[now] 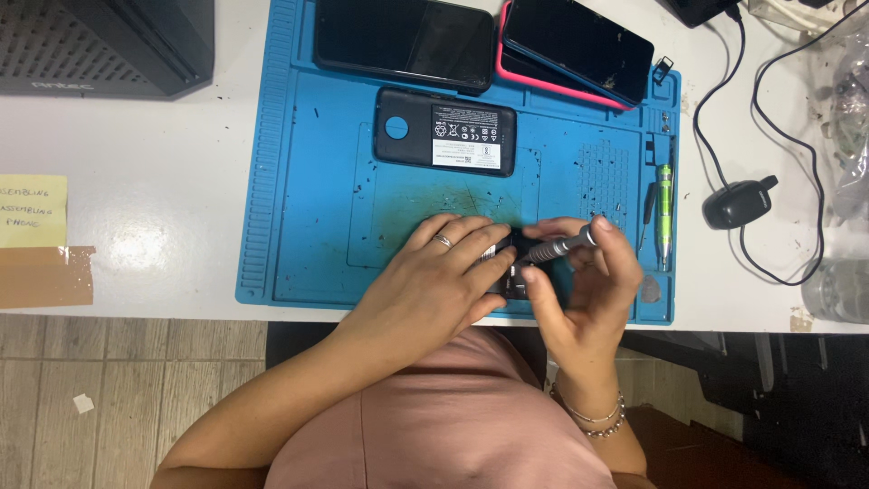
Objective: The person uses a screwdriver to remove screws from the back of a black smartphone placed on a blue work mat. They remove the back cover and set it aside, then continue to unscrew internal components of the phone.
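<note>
My left hand [441, 272], with a ring on one finger, lies flat over a small dark device part [512, 272] near the front edge of the blue work mat [308, 208], holding it down. My right hand [590, 276] grips a slim grey screwdriver [561, 245], whose tip points left and down at that part. Most of the part is hidden under my fingers.
A black phone back with a battery [445, 132] lies mid-mat. Two dark phones [405, 41], one on a pink case [579, 47], sit at the back. A green-tipped driver [664, 213] lies at the mat's right. Black cables and a small black adapter [738, 203] are further right.
</note>
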